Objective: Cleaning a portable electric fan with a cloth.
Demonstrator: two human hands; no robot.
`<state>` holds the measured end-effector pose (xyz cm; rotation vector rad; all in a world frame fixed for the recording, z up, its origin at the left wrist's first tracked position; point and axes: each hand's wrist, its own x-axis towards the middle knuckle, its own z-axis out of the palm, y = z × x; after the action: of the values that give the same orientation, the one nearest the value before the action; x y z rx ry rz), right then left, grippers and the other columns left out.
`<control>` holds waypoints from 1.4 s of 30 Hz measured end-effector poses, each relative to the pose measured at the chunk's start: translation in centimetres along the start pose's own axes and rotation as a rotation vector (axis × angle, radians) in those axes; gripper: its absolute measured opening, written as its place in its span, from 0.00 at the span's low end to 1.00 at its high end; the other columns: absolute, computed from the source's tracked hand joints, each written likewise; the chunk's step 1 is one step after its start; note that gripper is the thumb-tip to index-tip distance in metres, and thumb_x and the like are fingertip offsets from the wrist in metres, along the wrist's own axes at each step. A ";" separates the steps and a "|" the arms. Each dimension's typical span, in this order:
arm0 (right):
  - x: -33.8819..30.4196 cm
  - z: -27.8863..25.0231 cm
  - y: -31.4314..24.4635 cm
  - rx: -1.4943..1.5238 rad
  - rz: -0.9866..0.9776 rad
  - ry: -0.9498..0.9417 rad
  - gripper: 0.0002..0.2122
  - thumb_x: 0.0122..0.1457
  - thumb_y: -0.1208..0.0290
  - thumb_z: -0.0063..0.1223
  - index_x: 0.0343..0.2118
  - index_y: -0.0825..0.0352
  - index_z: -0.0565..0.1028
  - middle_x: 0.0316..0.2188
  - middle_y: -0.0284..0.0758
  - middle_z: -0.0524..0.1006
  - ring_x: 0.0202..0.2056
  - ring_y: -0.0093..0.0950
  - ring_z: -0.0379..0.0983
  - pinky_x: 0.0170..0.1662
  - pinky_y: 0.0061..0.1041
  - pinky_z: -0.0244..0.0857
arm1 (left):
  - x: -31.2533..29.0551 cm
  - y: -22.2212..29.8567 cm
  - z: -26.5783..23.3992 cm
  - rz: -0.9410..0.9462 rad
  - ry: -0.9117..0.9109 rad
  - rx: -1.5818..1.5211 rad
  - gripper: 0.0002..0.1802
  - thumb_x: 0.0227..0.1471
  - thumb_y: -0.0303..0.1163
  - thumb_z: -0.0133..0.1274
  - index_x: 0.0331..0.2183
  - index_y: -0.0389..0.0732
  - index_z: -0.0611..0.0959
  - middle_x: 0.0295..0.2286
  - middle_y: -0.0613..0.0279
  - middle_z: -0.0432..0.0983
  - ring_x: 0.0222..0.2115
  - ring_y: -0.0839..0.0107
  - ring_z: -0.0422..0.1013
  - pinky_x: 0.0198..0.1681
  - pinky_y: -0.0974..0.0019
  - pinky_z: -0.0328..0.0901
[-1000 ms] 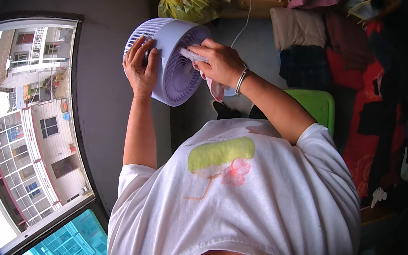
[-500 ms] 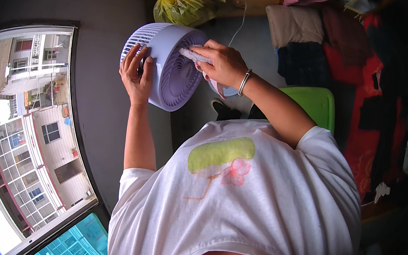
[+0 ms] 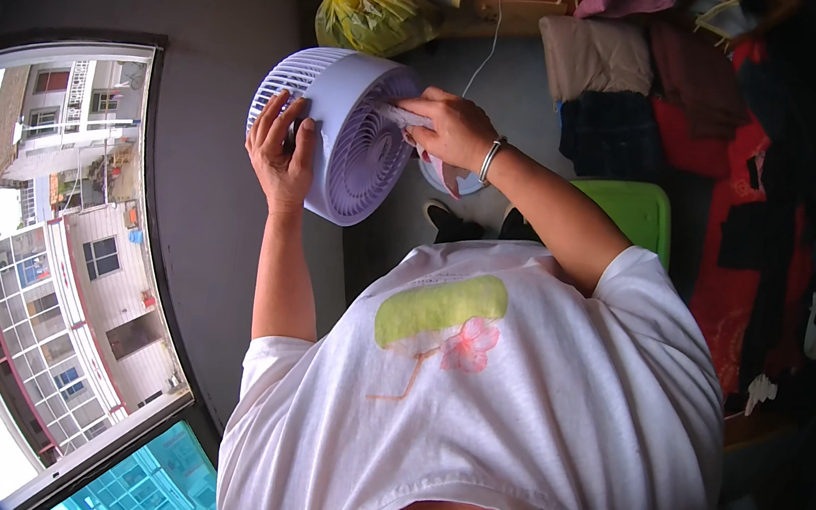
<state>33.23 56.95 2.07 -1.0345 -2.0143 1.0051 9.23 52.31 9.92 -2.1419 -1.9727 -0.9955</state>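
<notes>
A pale purple electric fan [image 3: 343, 97] is upright in front of me, its round front grille facing right and a little toward me. My left hand [image 3: 281, 160] grips the fan's left side, fingers and thumb pressed on the housing and the slatted back. In my right hand [image 3: 454, 131] is a bunched pinkish-white cloth [image 3: 445, 176], closed in the fingers and pressed to the upper right part of the front grille. One end of the cloth dangles below the hand. Below it, part of the fan's round pale base [image 3: 464, 185] shows; the stand between is hidden.
A white cord [image 3: 494, 38] runs up behind the fan. Beyond lies a tied yellow plastic bag [image 3: 379, 20]. Folded clothes [image 3: 596, 60] are piled at the far right, near a green plastic stool or bin [image 3: 634, 215]. A window [image 3: 141, 255] opens in the left wall.
The right hand and cloth have shifted slightly right along the grille. The fan and left hand appear a little further right, and the whole view has shifted slightly too.
</notes>
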 end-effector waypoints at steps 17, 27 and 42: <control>0.9 0.4 -1.5 -0.065 0.002 0.095 0.14 0.52 0.65 0.53 0.43 0.54 0.78 0.34 0.34 0.75 0.35 0.36 0.75 0.40 0.33 0.69 | 0.0 -0.1 0.4 0.027 0.015 0.004 0.16 0.50 0.41 0.56 0.40 0.47 0.85 0.47 0.63 0.75 0.52 0.62 0.67 0.58 0.56 0.52; -1.3 -2.0 -0.6 -0.072 0.084 -0.003 0.16 0.51 0.67 0.54 0.45 0.55 0.78 0.32 0.35 0.75 0.34 0.36 0.75 0.39 0.32 0.69 | -0.1 -0.8 0.2 -0.046 0.002 -0.023 0.16 0.52 0.44 0.54 0.40 0.48 0.85 0.48 0.63 0.75 0.53 0.63 0.65 0.60 0.55 0.49; 0.5 -0.9 -3.4 -0.123 0.079 -0.075 0.16 0.51 0.68 0.52 0.45 0.55 0.77 0.35 0.36 0.75 0.37 0.38 0.75 0.41 0.35 0.70 | 0.0 0.0 -0.1 -0.023 -0.015 0.018 0.16 0.51 0.42 0.55 0.40 0.47 0.85 0.47 0.62 0.75 0.53 0.64 0.65 0.59 0.56 0.49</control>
<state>32.49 56.34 5.49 -1.1655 -2.1332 0.9840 9.18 52.26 10.02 -2.1293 -2.0092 -0.9642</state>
